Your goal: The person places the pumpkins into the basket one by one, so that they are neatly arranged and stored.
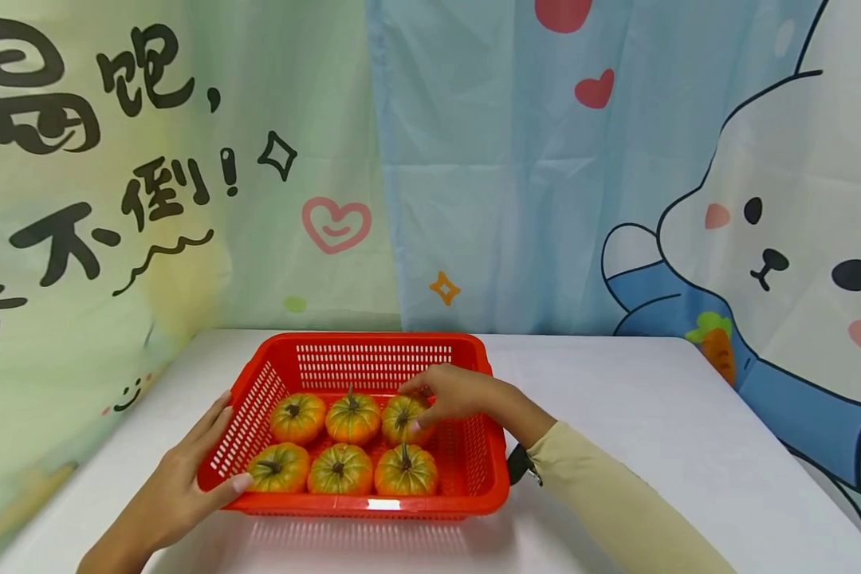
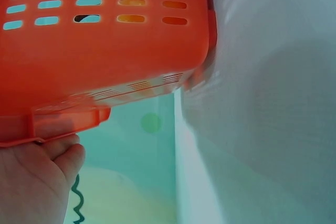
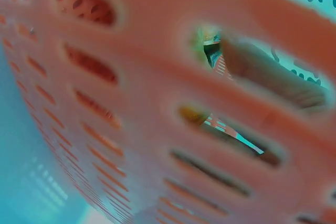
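A red plastic basket [image 1: 466, 504] with slotted walls holds several small orange-and-green pumpkins in two rows. My right hand [image 1: 454, 395] reaches in over the right side and grips the right pumpkin of the back row [image 1: 397, 418], thumb in front and fingers behind. At the left front corner my left hand [image 1: 186, 470] holds the basket's rim, thumb over the edge and fingers along the outside. From the left wrist, the left hand [image 2: 37, 177] shows under the rim. The right wrist view is mostly the slotted basket wall [image 3: 147, 87], with part of the right hand [image 3: 273, 74] behind a slot.
The basket stands on a white-covered table [image 1: 617, 414]. Behind the table hangs a printed curtain [image 1: 459, 199] with a cartoon bear, hearts and black writing. A black device [image 1: 520, 464] on the right wrist is close against the basket's right side.
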Motion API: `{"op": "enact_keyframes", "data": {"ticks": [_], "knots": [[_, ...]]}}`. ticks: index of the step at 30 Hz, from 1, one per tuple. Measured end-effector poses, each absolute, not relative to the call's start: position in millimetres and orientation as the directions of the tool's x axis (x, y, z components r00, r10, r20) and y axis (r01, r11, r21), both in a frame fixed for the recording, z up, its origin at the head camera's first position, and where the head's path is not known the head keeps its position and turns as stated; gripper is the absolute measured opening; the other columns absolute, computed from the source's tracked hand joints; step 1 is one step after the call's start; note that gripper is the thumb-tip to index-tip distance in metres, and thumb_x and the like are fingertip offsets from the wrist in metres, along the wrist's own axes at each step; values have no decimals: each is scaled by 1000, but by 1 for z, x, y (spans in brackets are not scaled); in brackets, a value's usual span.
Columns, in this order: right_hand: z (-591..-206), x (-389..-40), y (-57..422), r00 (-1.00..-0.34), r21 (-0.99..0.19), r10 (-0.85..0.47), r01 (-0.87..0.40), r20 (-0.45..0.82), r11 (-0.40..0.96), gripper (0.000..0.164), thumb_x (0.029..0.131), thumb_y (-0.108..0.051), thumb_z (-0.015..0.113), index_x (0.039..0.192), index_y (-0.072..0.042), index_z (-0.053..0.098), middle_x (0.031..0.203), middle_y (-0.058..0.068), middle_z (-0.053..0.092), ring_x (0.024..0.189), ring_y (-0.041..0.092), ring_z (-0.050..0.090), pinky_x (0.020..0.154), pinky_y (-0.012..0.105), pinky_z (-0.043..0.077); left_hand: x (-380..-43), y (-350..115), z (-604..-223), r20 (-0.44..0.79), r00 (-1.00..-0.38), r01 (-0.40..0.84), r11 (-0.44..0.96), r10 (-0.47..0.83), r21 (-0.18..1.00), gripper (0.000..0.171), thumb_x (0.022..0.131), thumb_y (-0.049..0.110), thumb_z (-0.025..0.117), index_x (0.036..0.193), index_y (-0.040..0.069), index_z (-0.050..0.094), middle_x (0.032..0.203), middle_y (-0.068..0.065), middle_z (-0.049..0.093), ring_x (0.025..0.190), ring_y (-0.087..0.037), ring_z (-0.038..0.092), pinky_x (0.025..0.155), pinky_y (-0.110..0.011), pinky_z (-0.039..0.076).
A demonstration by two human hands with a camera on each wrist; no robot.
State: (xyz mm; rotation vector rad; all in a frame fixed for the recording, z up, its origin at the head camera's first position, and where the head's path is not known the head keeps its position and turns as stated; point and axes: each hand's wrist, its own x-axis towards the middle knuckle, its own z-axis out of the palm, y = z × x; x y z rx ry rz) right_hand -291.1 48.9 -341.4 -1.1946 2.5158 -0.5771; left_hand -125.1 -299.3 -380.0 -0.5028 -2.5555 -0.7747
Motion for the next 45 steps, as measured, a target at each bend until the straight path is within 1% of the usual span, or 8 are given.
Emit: {"op": "enact_keyframes", "data": {"ticks": [4,11,22,27,31,38,42,45], "knots": [[-342,-291,49,-617,-439,-773,-660,-145,609,60,82,-22,79,137,-8,58,128,2,62,115,15,54,96,34,44,-126,-299,-380,484,-848,448,778,214,441,85,81,21,74,150,-1,32,157,-13,26,135,5,19,95,-3,19],[-342,-292,48,-635,-413,-746,-636,-201,652,70,81,-25,80,142,-7,51,122,1,63,107,14,56,94,34,46,-128,-298,-381,489,-845,452,778,217,435,84,80,21,75,150,-2,33,156,-15,27,136,4,19,96,-4,18],[-348,-294,47,-653,-389,-735,-639,-182,664,85,75,-34,84,147,-12,45,118,-1,64,102,10,56,94,32,46,-128,-298,-384,497,-839,461,775,222,432,85,80,22,76,149,-2,33,156,-15,27,137,4,18,97,-4,17],[-347,-291,47,-672,-398,-719,-619,-178,677,88,75,-33,84,150,-13,41,124,0,61,108,12,54,95,33,45,-127,-298,-383,492,-842,456,779,221,431,85,80,23,76,149,-2,33,157,-14,26,137,4,18,97,-4,17],[-347,-290,48,-678,-423,-717,-608,-164,672,88,76,-32,83,151,-13,39,134,4,57,119,16,51,99,37,43,-125,-298,-382,492,-842,458,778,222,431,85,80,22,76,149,-3,34,157,-14,27,137,4,18,97,-4,17],[-346,-291,53,-656,-471,-752,-642,-73,605,89,80,-35,80,153,-13,33,142,9,50,128,21,46,103,40,39,-125,-297,-383,497,-838,466,770,226,435,86,79,21,76,149,-4,32,157,-13,25,136,5,18,97,-4,18],[-343,-292,63,-677,-585,-735,-611,38,533,80,86,-39,73,152,-13,35,143,9,50,131,20,45,104,40,38,-130,-297,-381,510,-826,487,760,241,430,87,78,22,77,149,-3,33,157,-15,26,137,1,20,97,-4,18],[-341,-295,75,-696,-671,-701,-596,158,440,69,92,-35,68,150,-11,39,144,9,49,132,22,45,103,41,38,-133,-297,-380,506,-827,489,758,245,432,87,79,23,76,150,-2,33,158,-12,25,137,0,20,97,-4,17]]}}
